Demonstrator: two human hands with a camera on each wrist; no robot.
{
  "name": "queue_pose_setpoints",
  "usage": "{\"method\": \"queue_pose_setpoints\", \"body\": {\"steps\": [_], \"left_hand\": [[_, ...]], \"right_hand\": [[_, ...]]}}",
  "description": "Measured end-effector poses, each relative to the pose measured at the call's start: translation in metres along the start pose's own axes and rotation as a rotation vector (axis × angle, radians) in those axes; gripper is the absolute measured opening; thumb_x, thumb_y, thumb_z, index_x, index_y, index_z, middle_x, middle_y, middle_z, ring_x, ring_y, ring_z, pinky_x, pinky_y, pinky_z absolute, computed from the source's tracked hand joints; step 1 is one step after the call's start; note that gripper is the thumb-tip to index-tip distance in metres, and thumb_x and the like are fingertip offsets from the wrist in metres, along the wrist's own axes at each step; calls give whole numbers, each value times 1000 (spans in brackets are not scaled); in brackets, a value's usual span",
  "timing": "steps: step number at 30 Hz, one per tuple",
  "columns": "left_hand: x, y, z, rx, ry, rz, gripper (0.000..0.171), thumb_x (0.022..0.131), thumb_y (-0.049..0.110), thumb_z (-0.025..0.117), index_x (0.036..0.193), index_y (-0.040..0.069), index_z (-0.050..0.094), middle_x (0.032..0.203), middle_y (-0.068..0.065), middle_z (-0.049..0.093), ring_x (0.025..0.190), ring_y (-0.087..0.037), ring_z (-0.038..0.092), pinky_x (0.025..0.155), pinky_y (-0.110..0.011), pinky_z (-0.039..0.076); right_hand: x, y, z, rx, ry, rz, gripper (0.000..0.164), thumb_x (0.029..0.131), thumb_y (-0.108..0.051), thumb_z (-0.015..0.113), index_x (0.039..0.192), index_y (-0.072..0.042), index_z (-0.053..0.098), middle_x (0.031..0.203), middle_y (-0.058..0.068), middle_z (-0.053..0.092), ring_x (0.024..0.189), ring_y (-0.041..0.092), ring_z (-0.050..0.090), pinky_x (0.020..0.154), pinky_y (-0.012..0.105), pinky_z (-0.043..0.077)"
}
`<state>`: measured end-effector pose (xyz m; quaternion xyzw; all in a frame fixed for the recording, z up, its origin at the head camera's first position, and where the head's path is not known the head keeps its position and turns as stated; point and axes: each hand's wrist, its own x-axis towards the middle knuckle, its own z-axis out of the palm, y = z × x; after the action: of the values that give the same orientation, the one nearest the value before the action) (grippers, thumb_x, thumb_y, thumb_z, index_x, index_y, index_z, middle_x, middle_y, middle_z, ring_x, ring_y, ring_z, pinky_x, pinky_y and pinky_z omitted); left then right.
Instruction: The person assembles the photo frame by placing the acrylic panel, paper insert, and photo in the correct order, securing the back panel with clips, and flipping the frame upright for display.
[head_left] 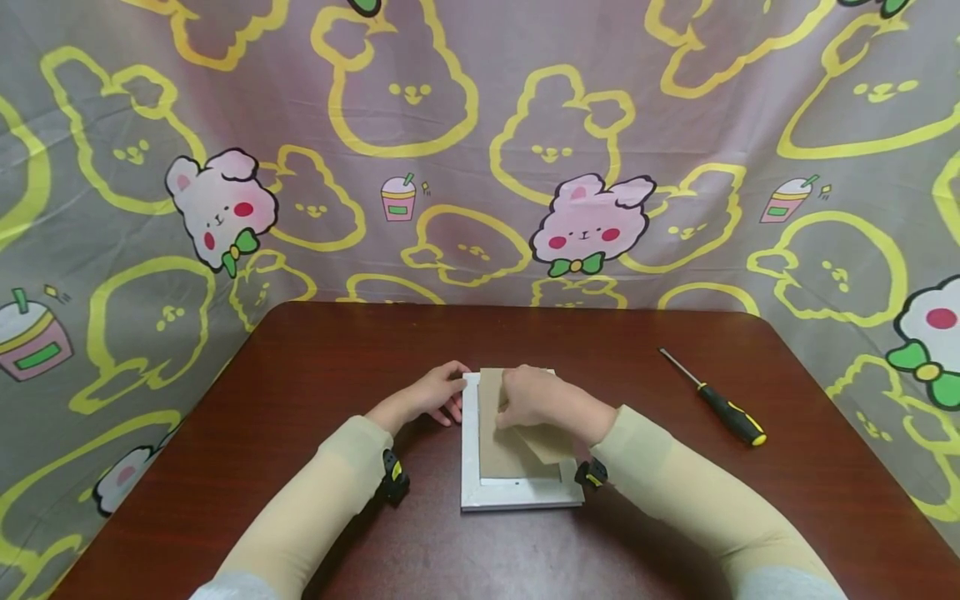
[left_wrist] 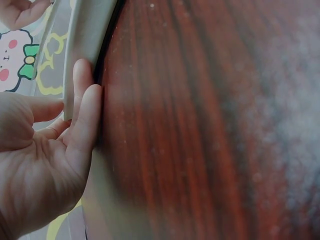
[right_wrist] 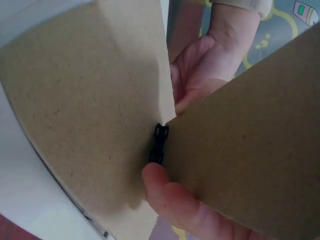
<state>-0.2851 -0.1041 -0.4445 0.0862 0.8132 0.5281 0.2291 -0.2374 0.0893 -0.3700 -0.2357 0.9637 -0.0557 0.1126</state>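
Note:
A white picture frame (head_left: pixel 471 467) lies face down on the table, with a brown cardboard backing board (head_left: pixel 491 450) over its opening. A cardboard stand leg (head_left: pixel 551 443) angles up from the board, joined by a small black hinge (right_wrist: pixel 159 142). My right hand (head_left: pixel 536 396) grips the stand leg close to this hinge, its fingertip just beside it in the right wrist view. At the frame's upper left corner, my left hand (head_left: pixel 438 393) pinches the edge, thumb on one side and fingers along the other (left_wrist: pixel 89 112). The right thumb is hidden in the right wrist view.
A screwdriver (head_left: pixel 723 408) with a black and yellow handle lies to the right on the dark red wooden table (head_left: pixel 337 333). Behind the table hangs a cartoon-patterned curtain (head_left: pixel 480 183).

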Motion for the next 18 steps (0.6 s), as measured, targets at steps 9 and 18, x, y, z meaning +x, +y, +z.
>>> {"method": "queue_pose_setpoints", "body": {"steps": [9,18], "left_hand": [[-1,1,1,-12,2,0,25,104,11,41,128,5,45,70,-11,56,53,-17,61,45,-29,50],[-2,3,0,-8,-4,-1,25,104,12,41,128,6,45,71,-12,57,54,-18,62,46,-29,50]], "right_hand": [[-2,-2,2,18,-42,17,29,78,-29,76,87,-6,60,70,1,58,64,15,56,59,29,48],[-3,-3,1,-18,-50,15,25,79,-31,75,81,-9,61,68,0,58,65,15,55,60,30,47]]}}
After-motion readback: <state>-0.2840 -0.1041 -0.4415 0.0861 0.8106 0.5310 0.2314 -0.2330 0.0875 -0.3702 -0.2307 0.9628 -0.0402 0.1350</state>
